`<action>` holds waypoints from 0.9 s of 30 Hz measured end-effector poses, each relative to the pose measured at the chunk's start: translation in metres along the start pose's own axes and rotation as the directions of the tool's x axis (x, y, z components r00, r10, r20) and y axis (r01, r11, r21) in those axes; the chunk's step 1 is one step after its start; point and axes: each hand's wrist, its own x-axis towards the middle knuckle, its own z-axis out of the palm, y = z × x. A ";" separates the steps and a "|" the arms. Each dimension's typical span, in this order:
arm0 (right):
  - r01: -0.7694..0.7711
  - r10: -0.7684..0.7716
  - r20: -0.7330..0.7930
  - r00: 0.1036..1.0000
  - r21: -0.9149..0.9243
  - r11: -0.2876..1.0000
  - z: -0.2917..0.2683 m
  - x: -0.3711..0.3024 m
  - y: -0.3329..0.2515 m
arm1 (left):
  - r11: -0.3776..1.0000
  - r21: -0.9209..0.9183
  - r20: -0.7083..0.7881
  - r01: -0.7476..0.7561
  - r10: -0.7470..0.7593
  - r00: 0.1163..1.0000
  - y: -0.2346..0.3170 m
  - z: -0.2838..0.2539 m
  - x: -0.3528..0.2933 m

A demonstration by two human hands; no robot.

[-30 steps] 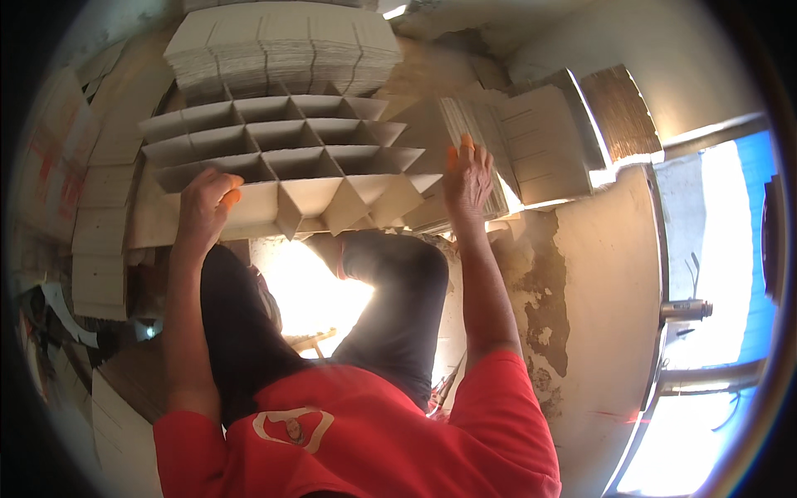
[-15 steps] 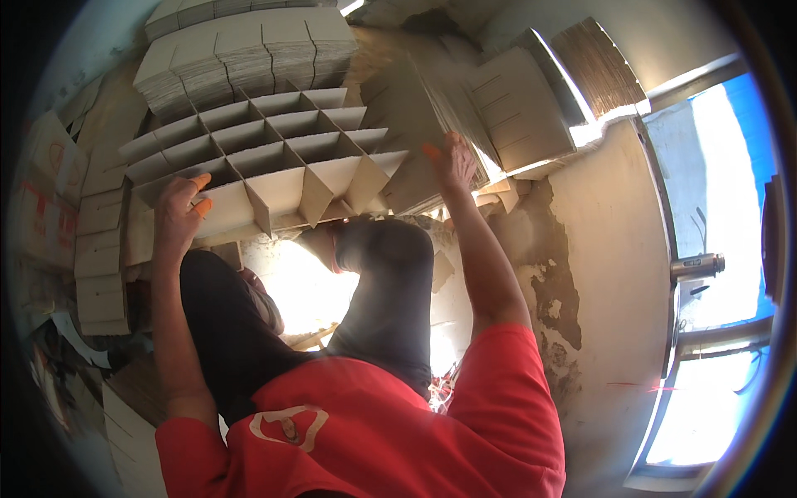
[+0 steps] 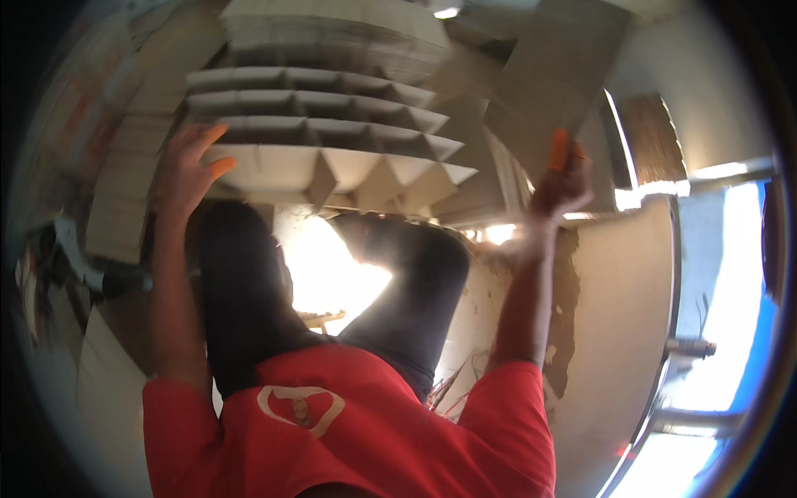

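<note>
In front of me lies a cardboard divider grid (image 3: pixel 274 170), its crossed strips forming rows of cells. My left hand (image 3: pixel 187 166) is at the grid's front left corner, thumb and forefinger apart with orange covers on their tips. Whether it touches the front strip I cannot tell. To the right, my right hand (image 3: pixel 566 183), also with orange fingertip covers, grips a flat cardboard sheet (image 3: pixel 556 79) by its lower end. The sheet is raised and tilted, its top leaning right, and covers part of the stacks behind it.
A tall stack of cardboard strips (image 3: pixel 332 33) stands behind the grid. More cardboard (image 3: pixel 652 137) is piled at the right by the wall (image 3: pixel 623 274). Slotted cardboard pieces (image 3: pixel 133 191) line the left. A bright window (image 3: pixel 714 274) lies far right. My knees (image 3: pixel 423 257) are just below the grid.
My right hand has moved right and now holds up a cardboard sheet. My left hand's thumb and finger remain near the grid's corner. The whole view has shifted and is blurred.
</note>
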 end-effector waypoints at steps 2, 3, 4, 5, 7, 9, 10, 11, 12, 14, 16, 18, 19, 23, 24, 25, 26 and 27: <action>0.120 -0.128 0.027 0.991 0.213 0.970 0.011 0.005 -0.055 | 0.988 -0.114 0.047 0.104 -0.099 0.994 -0.001 0.003 0.001; 0.109 -0.136 0.124 0.983 0.201 0.973 0.017 0.001 -0.076 | 0.987 -0.143 0.052 0.075 -0.069 0.996 -0.003 0.007 0.002; 0.103 -0.144 0.218 0.965 0.190 0.976 0.023 -0.003 -0.091 | 0.999 -0.046 -0.005 0.004 -0.004 1.000 -0.002 0.008 0.001; 0.107 -0.156 0.305 0.940 0.169 0.980 0.030 -0.006 -0.103 | 0.998 -0.070 -0.025 -0.006 0.004 1.000 -0.005 0.011 0.001; 0.113 -0.253 0.481 0.839 0.300 0.947 0.054 -0.015 -0.122 | 0.992 -0.121 -0.064 -0.037 0.030 0.997 -0.010 0.014 0.000; 0.023 -0.276 0.586 0.762 0.401 0.916 0.074 -0.025 -0.137 | 0.976 -0.192 -0.010 0.106 -0.110 0.994 -0.006 0.013 -0.001; -0.067 -0.248 0.621 0.743 0.438 0.897 0.085 -0.032 -0.143 | 0.958 -0.226 0.022 0.174 -0.174 0.985 -0.005 0.012 -0.002; -0.155 -0.220 0.656 0.722 0.464 0.872 0.093 -0.038 -0.148 | 0.960 -0.213 0.026 0.180 -0.178 0.984 -0.003 0.012 -0.001; -0.212 -0.192 0.696 0.692 0.450 0.867 0.100 -0.041 -0.153 | 0.962 -0.200 0.033 0.184 -0.181 0.983 0.000 0.011 -0.001; -0.113 -0.233 0.704 0.671 0.407 0.906 0.110 -0.042 -0.160 | 0.966 -0.190 0.024 0.178 -0.177 0.984 -0.001 0.012 -0.002; -0.084 -0.238 0.719 0.653 0.381 0.921 0.118 -0.045 -0.164 | 0.969 -0.193 -0.007 0.157 -0.162 0.987 -0.005 0.015 -0.005; -0.125 -0.208 0.738 0.642 0.369 0.921 0.127 -0.050 -0.162 | 0.964 -0.225 -0.006 0.144 -0.149 0.989 -0.005 0.017 -0.003; -0.100 -0.234 0.743 0.627 0.375 0.922 0.130 -0.052 -0.159 | 0.961 -0.241 -0.005 0.136 -0.141 0.990 -0.006 0.018 -0.002; -0.069 -0.270 0.778 0.567 0.372 0.926 0.142 -0.064 -0.159 | 0.947 -0.289 0.027 0.140 -0.138 0.990 -0.011 0.019 -0.001; -0.073 -0.266 0.787 0.557 0.365 0.928 0.144 -0.067 -0.162 | 0.944 -0.306 0.024 0.121 -0.119 0.993 -0.014 0.021 0.000; -0.094 -0.278 0.800 0.531 0.382 0.919 0.146 -0.068 -0.164 | 0.941 -0.323 0.021 0.101 -0.100 0.995 -0.016 0.022 0.000; -0.117 -0.291 0.813 0.505 0.398 0.910 0.148 -0.069 -0.165 | 0.939 -0.329 0.018 0.097 -0.096 0.995 -0.017 0.022 0.001; -0.139 -0.304 0.824 0.478 0.413 0.900 0.150 -0.070 -0.166 | 0.938 -0.336 0.014 0.092 -0.093 0.996 -0.017 0.022 0.001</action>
